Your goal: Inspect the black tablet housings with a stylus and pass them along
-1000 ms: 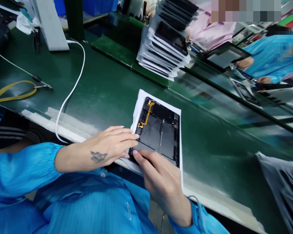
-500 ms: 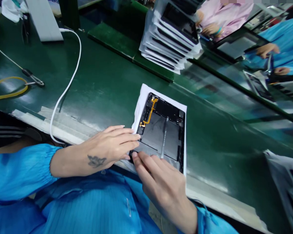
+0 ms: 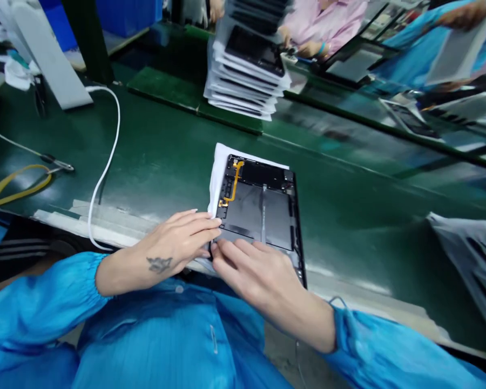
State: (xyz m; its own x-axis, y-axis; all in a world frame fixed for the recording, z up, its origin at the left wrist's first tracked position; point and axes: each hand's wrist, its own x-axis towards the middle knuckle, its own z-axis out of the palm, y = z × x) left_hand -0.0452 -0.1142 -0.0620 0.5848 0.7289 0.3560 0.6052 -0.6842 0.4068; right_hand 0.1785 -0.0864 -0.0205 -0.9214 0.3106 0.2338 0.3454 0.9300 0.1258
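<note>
An open tablet (image 3: 259, 208) lies face down with its back off, showing dark battery panels and an orange flex cable (image 3: 235, 183). It rests on a white sheet (image 3: 215, 181), and its right edge now overhangs the sheet onto the green mat. My left hand (image 3: 182, 237) lies against the tablet's left edge, fingers together. My right hand (image 3: 259, 269) covers its lower edge and near corner, fingers curled over it.
A stack of several tablets (image 3: 245, 75) stands behind on a raised green board. To the left lie a white cable (image 3: 109, 156) and a yellow band (image 3: 18, 186). Co-workers in pink (image 3: 324, 27) and blue (image 3: 413, 65) sit across the bench. Dark plastic sheeting (image 3: 470, 254) lies at right.
The tablet has shifted on the sheet, and its right edge has slid past the sheet's edge. My right hand has moved left along the lower edge. The head view has turned slightly.
</note>
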